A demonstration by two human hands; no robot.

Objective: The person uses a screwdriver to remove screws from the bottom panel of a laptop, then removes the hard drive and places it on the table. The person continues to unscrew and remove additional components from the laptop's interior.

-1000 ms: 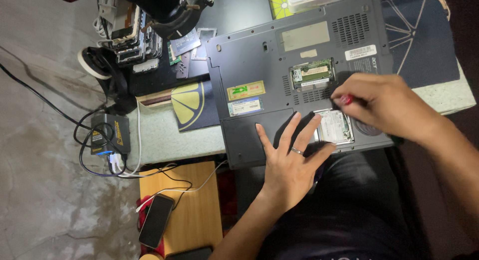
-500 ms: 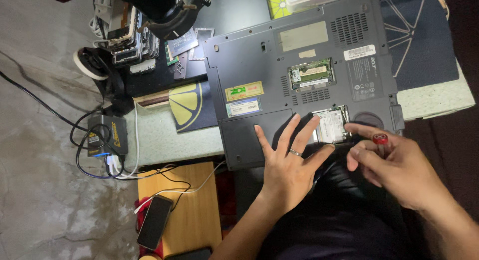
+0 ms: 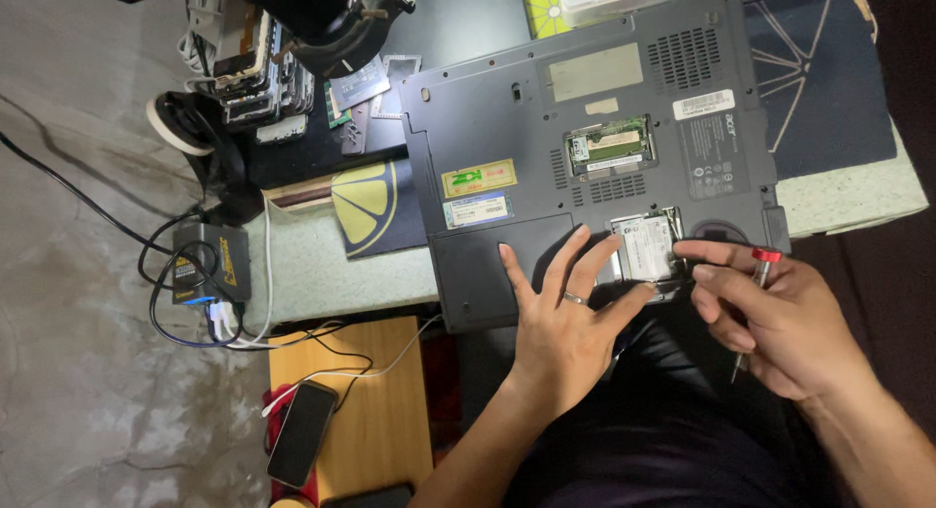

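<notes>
Left hand (image 3: 565,318) lies spread flat on laptop (image 3: 585,147); right hand (image 3: 780,318) grips screwdriver (image 3: 756,293) beside it.

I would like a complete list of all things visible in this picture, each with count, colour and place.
laptop: one, dark grey, upside down on the table, two bays open
table: one, pale green top
mat: one, dark blue, under the laptop's far end
screwdriver: one, red cap, in the right hand
phone: one, black, on the wooden stool
wooden stool: one, light brown, beside the table
power adapter: one, black, on the floor with cables
left hand: flat on the laptop's near edge, wearing a ring
right hand: gripping the screwdriver
</notes>
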